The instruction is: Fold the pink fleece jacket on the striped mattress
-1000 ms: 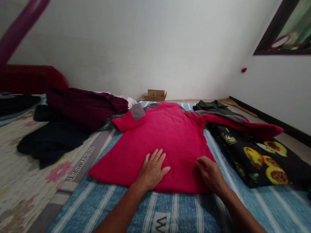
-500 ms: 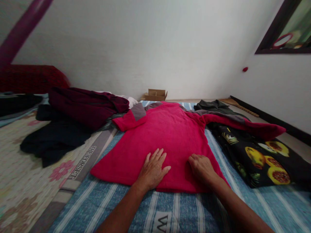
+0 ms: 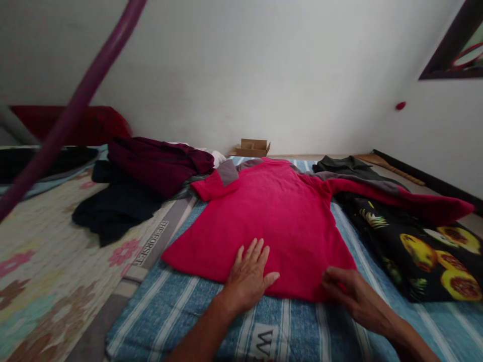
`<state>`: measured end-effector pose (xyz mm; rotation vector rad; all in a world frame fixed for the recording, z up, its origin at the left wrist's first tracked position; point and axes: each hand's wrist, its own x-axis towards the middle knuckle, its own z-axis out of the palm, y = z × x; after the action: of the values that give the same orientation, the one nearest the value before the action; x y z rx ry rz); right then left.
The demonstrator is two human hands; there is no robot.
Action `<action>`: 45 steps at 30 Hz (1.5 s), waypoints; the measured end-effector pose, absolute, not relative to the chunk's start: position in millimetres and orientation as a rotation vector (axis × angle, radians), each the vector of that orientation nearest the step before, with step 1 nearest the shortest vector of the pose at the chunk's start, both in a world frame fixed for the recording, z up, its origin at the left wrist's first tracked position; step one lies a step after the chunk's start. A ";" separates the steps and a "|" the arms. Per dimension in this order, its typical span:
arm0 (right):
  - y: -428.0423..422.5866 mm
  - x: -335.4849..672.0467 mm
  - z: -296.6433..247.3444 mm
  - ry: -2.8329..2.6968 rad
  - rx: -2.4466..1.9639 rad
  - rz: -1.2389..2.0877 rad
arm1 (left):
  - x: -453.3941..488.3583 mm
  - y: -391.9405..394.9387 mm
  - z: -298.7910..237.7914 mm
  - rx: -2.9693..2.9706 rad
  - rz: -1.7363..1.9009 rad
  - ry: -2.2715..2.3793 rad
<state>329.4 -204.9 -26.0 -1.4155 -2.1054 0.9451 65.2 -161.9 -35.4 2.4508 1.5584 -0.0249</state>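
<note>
A pink long-sleeved top point(image 3: 279, 216) with grey shoulder panels lies spread on the blue striped bedding point(image 3: 181, 311), hem towards me. Its left sleeve is doubled back near the shoulder; the right sleeve stretches out over a black fruit-print cloth point(image 3: 422, 251). My left hand point(image 3: 249, 276) rests palm down on the pink fabric near the hem, fingers spread. At the hem's right corner, my right hand point(image 3: 347, 289) has its thumb and fingers pinched on the edge of the top.
To the left lie a maroon garment point(image 3: 162, 163) and a dark navy garment point(image 3: 116, 206) on a floral mat point(image 3: 56, 281). A small cardboard box point(image 3: 253, 147) sits by the wall. A purple tube point(image 3: 83, 95) crosses the upper left. Dark folded clothing point(image 3: 350, 166) lies at back right.
My right hand has moved right and nearer to me, from the lower part of the top to its hem corner. My left hand stays flat near the hem. The view has turned left.
</note>
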 end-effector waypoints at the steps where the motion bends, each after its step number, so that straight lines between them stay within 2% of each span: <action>1: -209.6 328.9 -25.8 -2.143 -1.407 0.967 | 64.8 -166.8 -36.3 2.452 -0.017 1.549; 10: -216.2 310.9 -25.9 -2.149 -1.385 0.822 | 54.4 -199.1 -28.4 2.392 0.091 1.418; 13: -212.8 304.1 -22.3 -2.092 -1.365 0.699 | 34.1 -189.1 -13.1 2.323 0.303 1.393; 16: -209.5 296.1 -24.1 -2.087 -1.319 0.577 | 9.5 -170.0 -7.4 2.286 0.574 1.630; 22: -210.9 265.6 -41.6 -2.164 -1.098 0.361 | -16.3 -155.9 -32.0 2.325 0.173 2.012; 25: -214.4 249.0 -49.4 -2.166 -1.036 0.241 | -19.0 -160.1 -42.2 2.323 0.102 2.088; 36: -217.0 227.5 -87.2 -2.373 -0.979 0.026 | -36.4 -155.3 -45.8 2.296 0.209 2.200; 45: -210.0 223.4 -86.4 -2.313 -0.916 -0.091 | -83.6 -136.4 -57.9 2.272 0.394 2.254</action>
<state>223.4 -210.0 -86.4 -0.9157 -2.3127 -0.0905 -83.6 -136.4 -57.9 2.2720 2.2544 0.3941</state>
